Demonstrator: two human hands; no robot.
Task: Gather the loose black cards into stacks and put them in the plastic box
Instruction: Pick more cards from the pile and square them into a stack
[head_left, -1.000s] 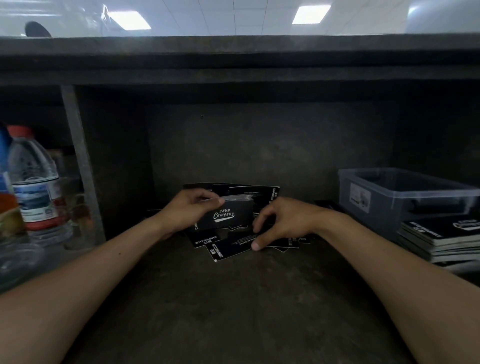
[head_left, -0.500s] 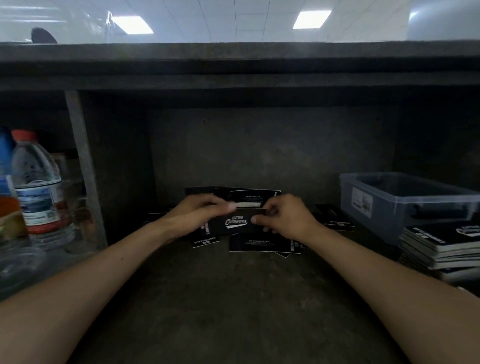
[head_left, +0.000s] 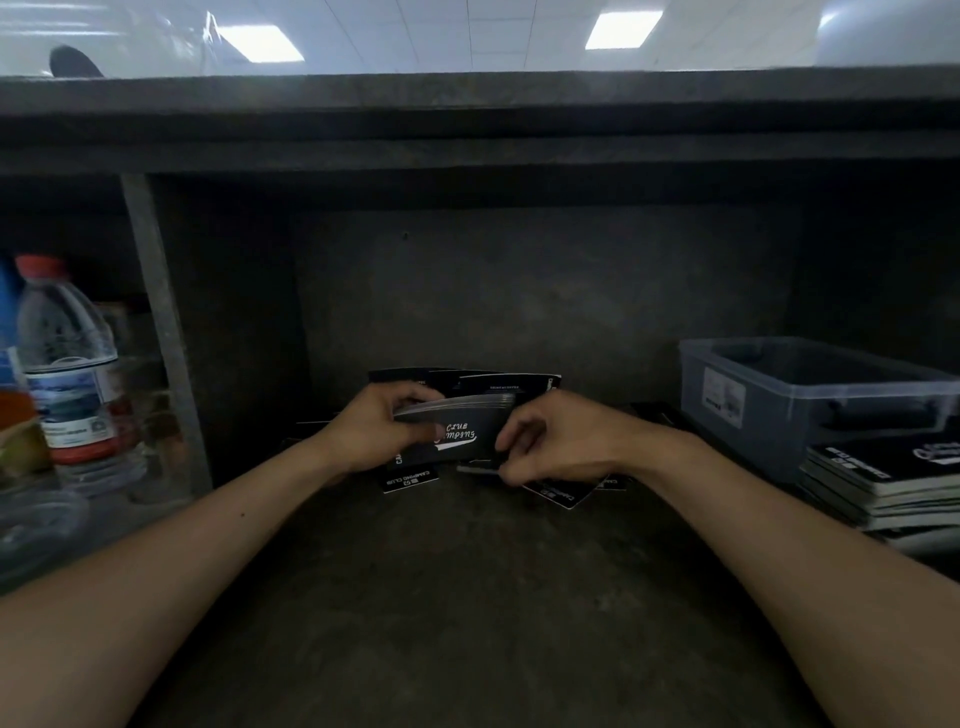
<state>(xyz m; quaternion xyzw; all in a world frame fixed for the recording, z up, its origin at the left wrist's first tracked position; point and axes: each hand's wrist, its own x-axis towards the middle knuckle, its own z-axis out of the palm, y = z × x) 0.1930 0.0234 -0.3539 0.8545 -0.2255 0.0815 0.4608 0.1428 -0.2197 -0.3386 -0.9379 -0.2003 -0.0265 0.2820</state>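
A dim recess with rough, matte grey walls is seen from above, with two bare forearms reaching in. A small stack of thin, glossy black cards (head_left: 460, 428), its pale edges fanned slightly at the top and white script lettering printed on its face, is held upright between the two hands. The left hand (head_left: 371, 434) is closed around the stack's left end, with the thumb laid across the printed face. The right hand (head_left: 558, 441) is curled at the stack's right end, and a single flat card (head_left: 478, 469) is pinched edge-on beneath its fingers. More loose black cards (head_left: 410, 480) are scattered flat on the dull shelf floor (head_left: 467, 597) under and behind the hands. Well to the right, a translucent rectangular plastic box (head_left: 810, 400) with rounded corners is set against the wall, and squared piles of black cards (head_left: 883, 478) are stacked just in front of it. At far left, a clear ribbed water bottle (head_left: 67, 374) with a red cap is standing.
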